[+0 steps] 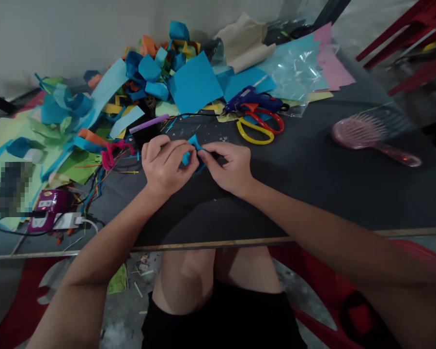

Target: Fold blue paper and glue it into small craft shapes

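Between my two hands is a small piece of folded blue paper (194, 141), held above the dark table. My left hand (167, 162) pinches its left side with thumb and forefinger. From the right, my right hand (230, 162) grips the paper's other edge between thumb and fingertips. The fingers hide much of its shape. Just beyond my hands lie scissors (256, 137) with yellow and red handles and a blue glue gun (256, 99). A purple stick (148, 123) rests behind my left hand.
Folded paper pieces (148, 68) in blue, orange and green pile up at the back. A blue sheet (195, 83) leans there. A pink hairbrush (359, 133) lies at right. At left are a purple power strip (51, 206), a white plug (68, 220) and cords. The table's front edge (218, 243) runs above my lap.
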A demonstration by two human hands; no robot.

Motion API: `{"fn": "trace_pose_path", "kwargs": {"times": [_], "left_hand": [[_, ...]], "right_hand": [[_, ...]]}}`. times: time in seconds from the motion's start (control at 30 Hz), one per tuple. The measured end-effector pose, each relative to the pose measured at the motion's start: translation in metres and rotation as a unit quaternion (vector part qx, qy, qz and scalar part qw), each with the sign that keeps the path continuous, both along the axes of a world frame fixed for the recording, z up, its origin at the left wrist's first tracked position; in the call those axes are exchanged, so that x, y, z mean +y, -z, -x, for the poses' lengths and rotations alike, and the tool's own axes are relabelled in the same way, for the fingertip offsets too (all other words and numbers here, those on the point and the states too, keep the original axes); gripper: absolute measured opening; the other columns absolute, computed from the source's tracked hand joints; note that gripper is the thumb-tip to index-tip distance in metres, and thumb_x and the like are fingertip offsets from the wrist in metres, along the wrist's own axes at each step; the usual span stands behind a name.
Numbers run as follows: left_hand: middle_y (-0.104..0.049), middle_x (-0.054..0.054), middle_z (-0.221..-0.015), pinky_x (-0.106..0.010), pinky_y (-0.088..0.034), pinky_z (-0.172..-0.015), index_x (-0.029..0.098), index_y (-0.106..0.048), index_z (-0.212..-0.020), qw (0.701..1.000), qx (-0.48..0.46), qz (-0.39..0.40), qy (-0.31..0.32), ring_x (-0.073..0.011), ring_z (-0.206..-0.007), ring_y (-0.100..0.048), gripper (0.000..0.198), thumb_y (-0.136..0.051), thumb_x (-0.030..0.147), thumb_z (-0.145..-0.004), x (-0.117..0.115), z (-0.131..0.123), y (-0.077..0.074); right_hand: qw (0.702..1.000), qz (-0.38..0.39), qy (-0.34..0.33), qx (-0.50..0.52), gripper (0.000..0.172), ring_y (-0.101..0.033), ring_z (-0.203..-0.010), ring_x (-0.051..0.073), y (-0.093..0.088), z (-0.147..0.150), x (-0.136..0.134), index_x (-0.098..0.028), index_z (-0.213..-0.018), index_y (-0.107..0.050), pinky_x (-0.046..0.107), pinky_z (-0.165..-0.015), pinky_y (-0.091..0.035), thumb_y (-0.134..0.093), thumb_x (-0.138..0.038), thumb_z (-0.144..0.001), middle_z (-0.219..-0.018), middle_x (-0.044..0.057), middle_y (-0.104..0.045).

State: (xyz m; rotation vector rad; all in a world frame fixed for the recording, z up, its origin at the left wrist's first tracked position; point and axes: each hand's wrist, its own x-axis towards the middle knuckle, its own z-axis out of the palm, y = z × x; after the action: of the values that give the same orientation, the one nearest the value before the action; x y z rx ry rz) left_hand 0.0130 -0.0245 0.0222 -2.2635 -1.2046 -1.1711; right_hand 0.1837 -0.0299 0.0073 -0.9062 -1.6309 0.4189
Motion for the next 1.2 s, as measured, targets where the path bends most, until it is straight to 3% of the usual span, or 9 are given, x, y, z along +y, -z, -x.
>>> {"fn": "trace_pose_path", "kwargs": {"times": [0.17, 0.33, 0.53, 0.7, 1.0, 1.2], "left_hand": [[-0.074, -0.004, -0.080, -0.041, -0.041, -0.079, 0.022, -0.066, -0.080, 0.999, 0.030, -0.023, 0.000, -0.0235, -0.091, -0.061, 0.005, -0.062, 0.023, -0.084, 0.000, -0.001, -0.003], [-0.071, -0.003, -0.078, -0.039, -0.043, -0.080, 0.022, -0.063, -0.079, 0.999, 0.034, 0.017, 0.031, -0.0227, -0.092, -0.060, 0.004, -0.061, 0.020, -0.081, 0.005, 0.001, -0.002], [-0.067, 0.000, -0.070, -0.035, -0.045, -0.077, 0.021, -0.059, -0.071, 0.997, 0.026, 0.051, 0.052, -0.0201, -0.085, -0.057, 0.006, -0.060, 0.017, -0.075, 0.007, 0.002, -0.005], [-0.064, 0.001, -0.066, -0.036, -0.047, -0.077, 0.022, -0.057, -0.067, 0.995, -0.007, 0.067, 0.075, -0.0176, -0.078, -0.052, 0.009, -0.059, 0.013, -0.068, 0.007, 0.000, -0.006], [-0.062, 0.001, -0.066, -0.038, -0.047, -0.080, 0.023, -0.050, -0.066, 0.993, -0.059, 0.081, 0.065, -0.0181, -0.077, -0.054, 0.015, -0.064, 0.018, -0.070, 0.006, -0.002, -0.009], [-0.067, 0.001, -0.068, -0.037, -0.048, -0.081, 0.023, -0.057, -0.069, 0.991, -0.088, 0.075, 0.065, -0.0174, -0.079, -0.058, 0.013, -0.063, 0.025, -0.081, -0.001, -0.004, -0.017]], "right_hand": [[0.995, -0.065, 0.028, -0.070, 0.021, -0.071, -0.074, 0.015, 0.005, -0.001, 0.002, -0.020, -0.087, -0.073, 0.027, -0.070, -0.055, -0.056, -0.031, -0.094, -0.083, 0.004, -0.077], [0.983, -0.137, 0.029, -0.117, 0.021, -0.072, -0.079, 0.015, 0.010, -0.005, 0.007, -0.020, -0.089, -0.072, 0.026, -0.074, -0.055, -0.054, -0.028, -0.096, -0.085, 0.004, -0.077], [0.963, -0.157, 0.020, -0.216, 0.032, -0.068, -0.075, 0.014, 0.006, -0.010, 0.009, -0.020, -0.084, -0.071, 0.025, -0.070, -0.051, -0.043, -0.025, -0.100, -0.080, 0.003, -0.075], [0.959, -0.181, -0.003, -0.216, 0.032, -0.066, -0.073, 0.014, 0.005, -0.011, 0.010, -0.020, -0.084, -0.071, 0.026, -0.069, -0.050, -0.042, -0.021, -0.099, -0.079, 0.004, -0.074], [0.988, -0.059, -0.050, -0.130, 0.032, -0.070, -0.080, 0.017, -0.003, -0.010, 0.005, -0.022, -0.087, -0.071, 0.029, -0.075, -0.053, -0.048, -0.039, -0.098, -0.084, 0.005, -0.075], [0.992, 0.082, -0.094, 0.016, 0.037, -0.061, -0.062, 0.012, -0.009, -0.006, 0.000, -0.019, -0.082, -0.072, 0.024, -0.057, -0.049, -0.058, -0.053, -0.091, -0.073, 0.002, -0.070]]}}
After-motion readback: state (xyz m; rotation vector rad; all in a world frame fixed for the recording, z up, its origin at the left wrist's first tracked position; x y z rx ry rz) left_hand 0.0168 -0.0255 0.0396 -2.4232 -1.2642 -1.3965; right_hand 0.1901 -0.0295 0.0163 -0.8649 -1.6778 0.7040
